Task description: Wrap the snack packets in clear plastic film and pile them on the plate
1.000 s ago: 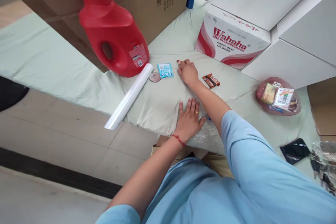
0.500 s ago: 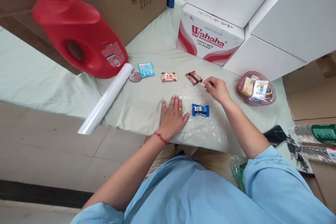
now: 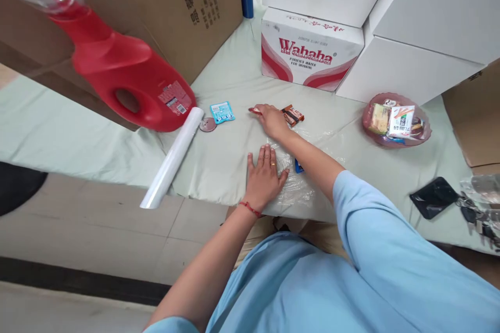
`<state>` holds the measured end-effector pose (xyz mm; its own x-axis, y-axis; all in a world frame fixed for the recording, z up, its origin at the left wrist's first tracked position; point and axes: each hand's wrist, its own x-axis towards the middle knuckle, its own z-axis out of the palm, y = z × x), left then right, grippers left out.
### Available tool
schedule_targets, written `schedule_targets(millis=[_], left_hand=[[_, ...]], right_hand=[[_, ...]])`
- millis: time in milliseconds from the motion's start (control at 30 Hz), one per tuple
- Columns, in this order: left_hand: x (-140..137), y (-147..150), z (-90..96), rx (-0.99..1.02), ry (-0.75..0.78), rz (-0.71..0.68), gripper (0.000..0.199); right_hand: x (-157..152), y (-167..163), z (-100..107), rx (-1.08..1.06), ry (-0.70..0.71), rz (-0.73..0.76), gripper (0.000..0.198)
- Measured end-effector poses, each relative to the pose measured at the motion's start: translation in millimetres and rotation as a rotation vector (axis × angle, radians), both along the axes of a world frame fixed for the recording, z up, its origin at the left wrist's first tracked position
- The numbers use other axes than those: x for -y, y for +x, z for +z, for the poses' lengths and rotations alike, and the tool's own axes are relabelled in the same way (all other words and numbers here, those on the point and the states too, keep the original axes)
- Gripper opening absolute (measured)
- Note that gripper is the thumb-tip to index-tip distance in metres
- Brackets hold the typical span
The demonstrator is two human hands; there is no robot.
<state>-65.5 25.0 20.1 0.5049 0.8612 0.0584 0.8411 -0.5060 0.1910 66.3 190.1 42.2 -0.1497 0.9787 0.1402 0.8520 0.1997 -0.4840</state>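
Note:
My left hand (image 3: 262,179) lies flat with its fingers spread, on the cloth and the edge of a clear plastic film (image 3: 302,192). Farther out, my right hand (image 3: 274,124) is closed around a small red-and-cream wrapped candy (image 3: 254,111); only its red edge shows past the fingers. Just right of that hand sits an orange-brown wrapped snack (image 3: 294,115), partly covered. A blue wrapped snack (image 3: 298,167) on the film is mostly hidden under my right forearm. To the left lies a light blue packet (image 3: 222,112).
A white roll (image 3: 172,158) and a round brownish disc (image 3: 208,124) lie by a big red jug (image 3: 136,83). At the right are a pink bowl of snacks (image 3: 369,127), a black pouch (image 3: 433,197) and keys (image 3: 471,213). Behind stands a Wahaha carton (image 3: 308,57).
My right hand has moved left from beside the orange-brown snack and taken hold of the red-and-cream candy. Its forearm now covers most of the blue snack. My left hand stays flat.

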Motion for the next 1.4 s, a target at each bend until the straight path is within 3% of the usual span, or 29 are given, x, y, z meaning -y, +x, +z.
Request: schedule_targets(millis=[100,200,300,400,467,533,633,733,800,933,1033,1233,1400], left_hand=[[0.2,-0.1,-0.6,0.016,0.009,-0.008,0.08],[0.2,-0.4,-1.3,0.034,0.022,-0.018,0.08],[-0.1,-0.7,-1.5,0.038,0.029,-0.018,0.078],[-0.2,-0.7,-0.8,0.04,0.033,-0.02,0.076],[0.1,-0.6,0.0,0.038,0.032,-0.019,0.076],[0.5,-0.5,1.0,0.034,0.031,-0.018,0.075],[1.3,-0.3,2.5,0.026,0.024,-0.014,0.075],[1.5,0.0,3.3,0.015,0.022,-0.01,0.074],[1.3,0.1,3.1,0.009,0.028,-0.009,0.073],[1.0,0.4,1.7,-0.005,0.038,-0.005,0.073],[0.8,0.4,0.6,-0.014,0.047,-0.005,0.073],[1.0,-0.1,0.8,-0.012,0.055,-0.006,0.074],[1.5,0.2,2.4,0.001,0.042,-0.011,0.073]], right_hand=[[29.7,41.7,24.2,-0.236,0.058,-0.104,0.048],[78.6,98.0,54.1,-0.468,0.04,-0.156,0.048],[133.6,146.6,73.8,-0.578,-0.091,-0.161,0.05],[177.5,168.8,75.5,-0.541,-0.374,-0.082,0.054],[194.4,168.5,69.0,-0.494,-0.525,0.006,0.057],[201.1,161.6,59.9,-0.429,-0.57,0.109,0.056],[198.3,150.6,46.4,-0.219,-0.438,0.215,0.046],[193.0,145.5,37.0,0.019,-0.22,0.164,0.04],[192.9,143.9,33.9,0.064,-0.147,0.162,0.04],[200.2,139.9,31.6,0.065,-0.18,0.247,0.047],[208.3,136.4,28.1,0.125,-0.206,0.218,0.057],[227.3,135.6,12.8,0.14,-0.111,0.172,0.069],[231.4,138.3,9.1,0.114,-0.06,0.228,0.06]])
